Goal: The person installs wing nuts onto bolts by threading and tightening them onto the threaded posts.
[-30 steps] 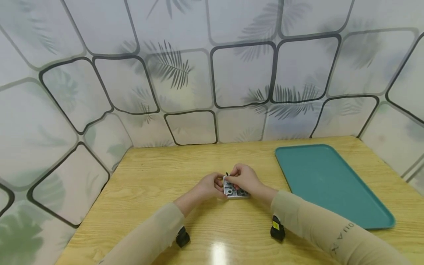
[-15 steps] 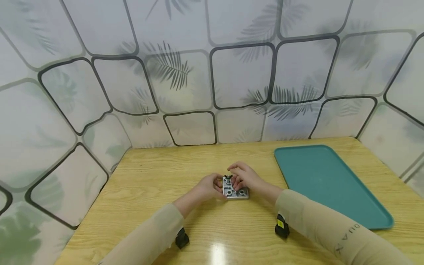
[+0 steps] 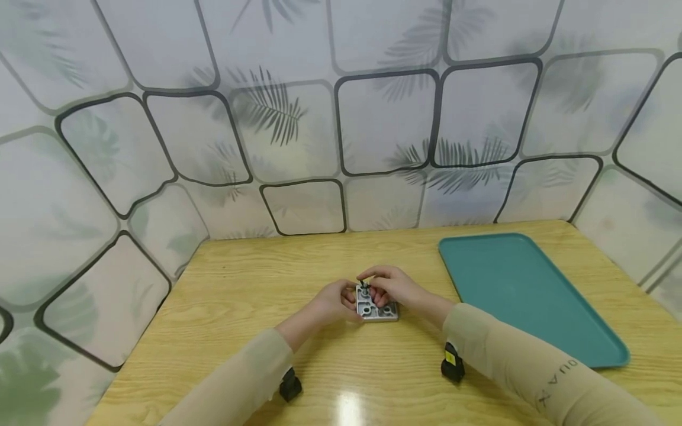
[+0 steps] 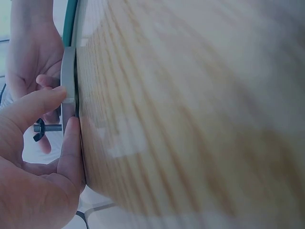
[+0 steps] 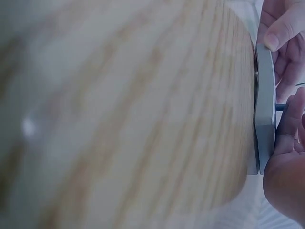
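A small silver metal plate (image 3: 367, 313) with recesses and round bosses lies near the middle of the wooden table. A threaded bolt (image 4: 55, 128) rises upright from its far left corner, with a black wing nut (image 4: 39, 129) near the top end. My left hand (image 3: 337, 300) grips the plate's left edge between thumb and fingers. My right hand (image 3: 396, 286) is over the plate's right side; its index finger and thumb curl round the wing nut from either side, the other fingers bent in over the plate. The right hand's contact with the nut is partly hidden.
A teal tray (image 3: 527, 296) lies on the right side of the wooden table (image 3: 256, 272). Patterned curtain-like walls (image 3: 303, 207) close in the table's back and sides. Black wrist devices hang at both sleeves.
The right fingers came off the wing nut half a second ago and are round it again now. The nut's wings have turned. The left hand keeps its grip on the plate.
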`<action>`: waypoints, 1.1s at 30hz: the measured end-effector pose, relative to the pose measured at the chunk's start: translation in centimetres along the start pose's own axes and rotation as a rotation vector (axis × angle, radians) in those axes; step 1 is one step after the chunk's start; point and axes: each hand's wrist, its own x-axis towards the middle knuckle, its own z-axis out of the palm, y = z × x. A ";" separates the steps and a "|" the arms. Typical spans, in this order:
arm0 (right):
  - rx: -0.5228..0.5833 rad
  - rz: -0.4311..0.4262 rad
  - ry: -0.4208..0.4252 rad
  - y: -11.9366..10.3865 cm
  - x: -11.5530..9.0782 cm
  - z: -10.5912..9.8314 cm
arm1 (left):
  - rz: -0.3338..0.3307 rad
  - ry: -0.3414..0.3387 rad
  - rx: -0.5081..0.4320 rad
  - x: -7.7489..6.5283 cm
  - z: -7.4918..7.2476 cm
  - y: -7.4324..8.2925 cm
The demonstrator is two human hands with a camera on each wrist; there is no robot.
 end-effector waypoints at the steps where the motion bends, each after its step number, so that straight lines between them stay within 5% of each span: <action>1: -0.003 0.007 0.003 -0.1 0.0 0.0 | 0.001 -0.001 0.002 0.0 0.0 0.0; 18: -0.033 -0.047 0.024 -0.1 0.0 -0.1 | 0.011 -0.003 0.004 0.0 -0.4 0.4; 33: -0.134 0.006 0.174 0.2 -0.2 1.3 | 0.015 -0.007 -0.001 -0.5 0.0 0.3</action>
